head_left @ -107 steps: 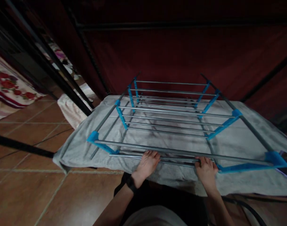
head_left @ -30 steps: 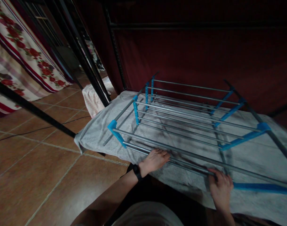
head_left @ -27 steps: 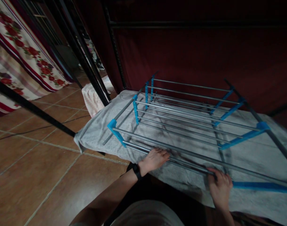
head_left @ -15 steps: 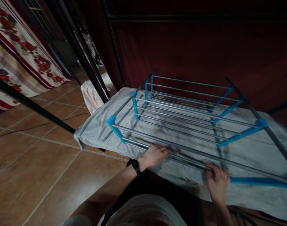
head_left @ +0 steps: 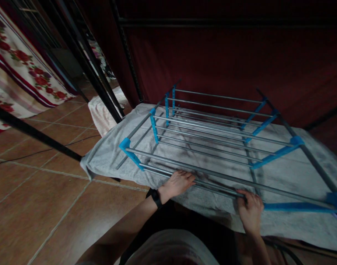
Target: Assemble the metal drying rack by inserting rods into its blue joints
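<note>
rack rail [head_left: 212, 186] under both hands [head_left: 177, 182]

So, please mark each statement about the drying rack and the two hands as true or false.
1. The drying rack lies on a grey towel. True.
2. The left hand holds a red cup. False: it rests flat on the rack's near rods.
3. The fingers of the right hand curl on a near rod. True.
4. The rack's connectors are yellow. False: they are blue.
5. A black band is on the left wrist. True.
</note>
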A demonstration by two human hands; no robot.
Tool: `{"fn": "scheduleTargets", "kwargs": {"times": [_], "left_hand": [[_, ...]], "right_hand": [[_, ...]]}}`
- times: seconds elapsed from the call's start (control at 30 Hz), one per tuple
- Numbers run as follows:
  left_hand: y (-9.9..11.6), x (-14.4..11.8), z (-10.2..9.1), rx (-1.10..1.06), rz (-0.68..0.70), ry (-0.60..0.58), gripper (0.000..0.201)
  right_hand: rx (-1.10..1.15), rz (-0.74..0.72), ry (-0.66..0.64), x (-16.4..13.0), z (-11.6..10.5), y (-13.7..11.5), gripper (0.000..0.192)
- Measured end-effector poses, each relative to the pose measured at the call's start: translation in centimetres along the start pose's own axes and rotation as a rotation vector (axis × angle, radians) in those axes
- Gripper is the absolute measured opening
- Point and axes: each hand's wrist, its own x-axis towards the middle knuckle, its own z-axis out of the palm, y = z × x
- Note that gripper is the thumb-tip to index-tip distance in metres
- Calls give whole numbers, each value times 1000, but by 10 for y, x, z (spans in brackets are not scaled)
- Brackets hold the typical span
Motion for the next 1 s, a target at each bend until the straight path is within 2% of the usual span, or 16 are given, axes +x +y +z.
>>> {"fn": "scheduleTargets", "kwargs": {"times": [0.3, 0.43, 0.67, 0.87, 1.0], "left_hand": [[13, 16, 6, 10, 57, 24, 24], [19, 25, 11, 7, 59, 38, 29], [32, 42, 8, -63, 75, -40, 34], [54, 61, 18, -106, 95, -50, 39], [55, 69, 25, -123, 80, -91, 39]], "right_hand": [[-6, 18, 36, 7, 1, -15, 25], [18, 45, 23, 11, 3, -19, 25], [30, 99, -4, 24, 6, -29, 26], [47, 112, -16, 24, 11, -38, 27], [46, 113, -38, 24, 13, -37, 29]]}}
